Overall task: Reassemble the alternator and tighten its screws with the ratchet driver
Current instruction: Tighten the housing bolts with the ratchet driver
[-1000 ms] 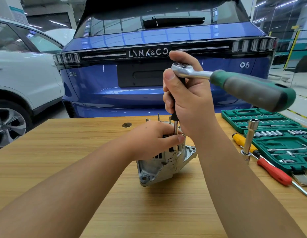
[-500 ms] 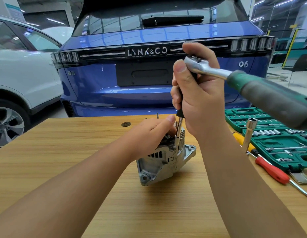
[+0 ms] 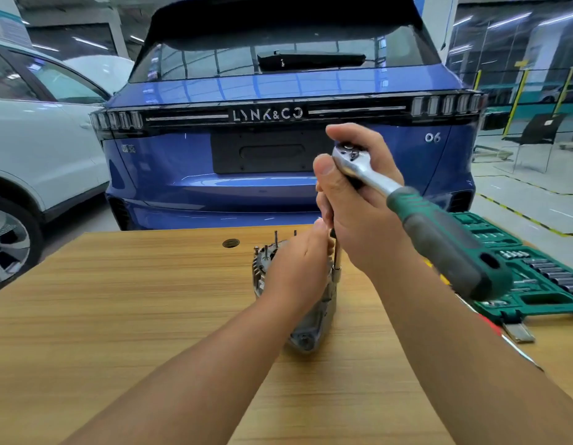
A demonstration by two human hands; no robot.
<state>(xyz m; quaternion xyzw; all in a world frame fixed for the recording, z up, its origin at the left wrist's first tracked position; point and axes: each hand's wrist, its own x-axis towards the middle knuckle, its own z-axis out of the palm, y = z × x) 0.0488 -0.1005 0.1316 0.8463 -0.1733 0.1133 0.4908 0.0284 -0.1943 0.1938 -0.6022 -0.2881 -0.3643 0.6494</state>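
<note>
On table (image 3: 118, 316) centre: alternator (image 3: 314, 329) under left hand (image 3: 298, 271), which rests on top, fingers loose. Right hand (image 3: 359, 213) just above it grips ratchet (image 3: 439, 226) head, extension down at alternator's right edge.

Desk (image 3: 118, 316): light wood-grain top with the grain running left to right. A small dark round insert (image 3: 230, 243) is set into it near the far edge. Alternator (image 3: 310, 329) stands on the desk at about centre, studs pointing up. An open green socket case (image 3: 535, 277) lies on the right side, rows of sockets in its compartments. A red-handled tool (image 3: 490, 326) lies just near of the case, mostly hidden and blurred.
</note>
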